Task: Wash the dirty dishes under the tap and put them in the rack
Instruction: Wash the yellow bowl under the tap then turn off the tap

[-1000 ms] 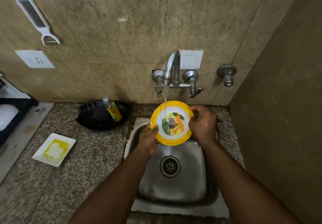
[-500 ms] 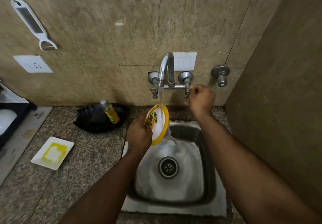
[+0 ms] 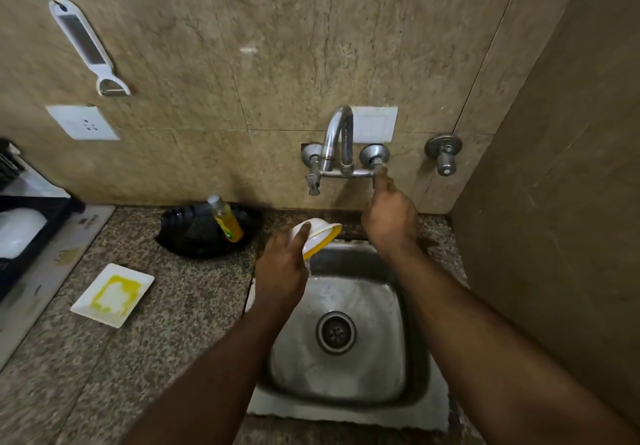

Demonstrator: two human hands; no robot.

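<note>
My left hand (image 3: 282,266) grips a small yellow-rimmed bowl (image 3: 320,235), tipped with its white underside up, over the back left corner of the steel sink (image 3: 408,358). My right hand (image 3: 389,214) reaches up to the tap (image 3: 337,146), its fingertips at the right tap handle (image 3: 375,167). No water runs from the spout. A white square plate (image 3: 112,294) smeared with yellow lies on the granite counter at the left. The dark dish rack (image 3: 38,209) at the far left holds a white dish (image 3: 19,231).
A black bowl (image 3: 204,233) with a yellow soap bottle (image 3: 227,219) in it stands behind the sink's left side. A second valve (image 3: 445,153) sticks out of the wall at right. A white peeler (image 3: 86,46) hangs on the wall. A side wall closes the right.
The water has stopped flowing. My left hand has turned the bowl from facing the stream to bottom up and moved it left. My right hand has loosened from the right tap handle.
</note>
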